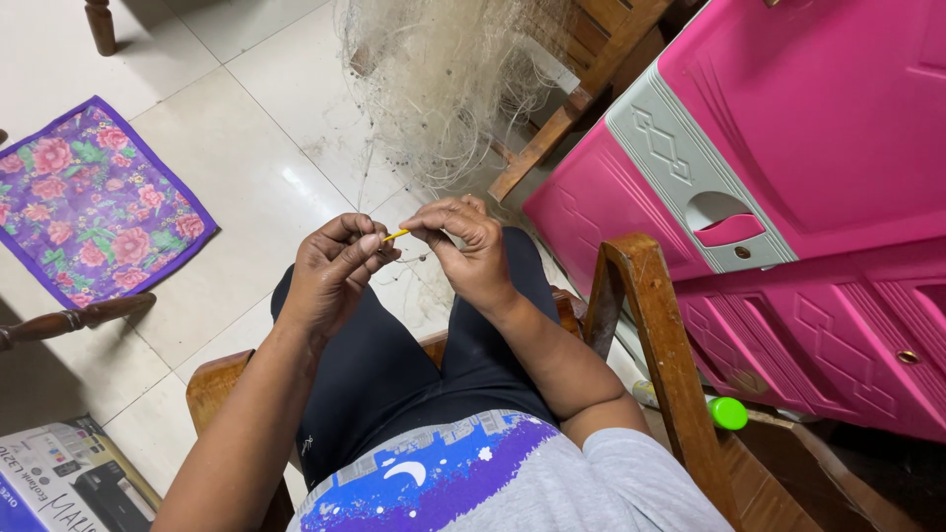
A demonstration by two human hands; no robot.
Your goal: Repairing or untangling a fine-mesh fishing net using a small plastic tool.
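Note:
I sit on a wooden chair and look down at my lap. My left hand and my right hand meet above my knees, fingers pinched together. Between them runs a thin yellow needle, gripped at one end by my right fingertips and touching my left fingertips. A pale, fine fishing net hangs in a tangled bunch from a wooden chair ahead, and thin strands of it trail down to my hands.
A pink plastic cabinet with a grey handle panel stands at the right. The chair's wooden armrest rises beside my right arm. A floral purple mat lies on the tiled floor at left. A printed cardboard box sits bottom left, a green cap lower right.

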